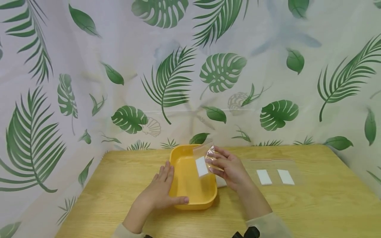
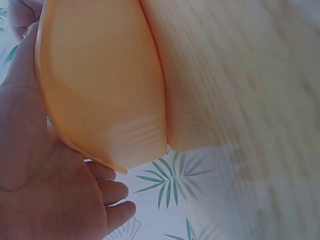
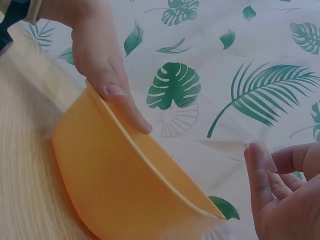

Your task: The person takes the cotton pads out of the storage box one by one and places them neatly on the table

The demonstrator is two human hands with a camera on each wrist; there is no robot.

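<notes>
A yellow plastic basin (image 1: 190, 195) stands on the table before me. My left hand (image 1: 159, 191) rests on its left rim, fingers straight, with the thumb stretched along the near end. In the left wrist view the palm lies against the outer side of the basin (image 2: 110, 85). My right hand (image 1: 232, 170) pinches a clear zip bag (image 1: 201, 166) by one side, above the basin's right half. A white rectangular piece shows in that bag. The right wrist view shows the thumb and fingertips of the right hand (image 3: 280, 195) together at the bag's thin edge.
Two white rectangles in clear bags (image 1: 264, 177) lie flat on the wooden table (image 1: 119, 191) to the right. Part of another white piece (image 1: 221, 181) shows beside the basin, partly hidden by the right hand. A leaf-patterned curtain (image 1: 184, 82) hangs behind the table.
</notes>
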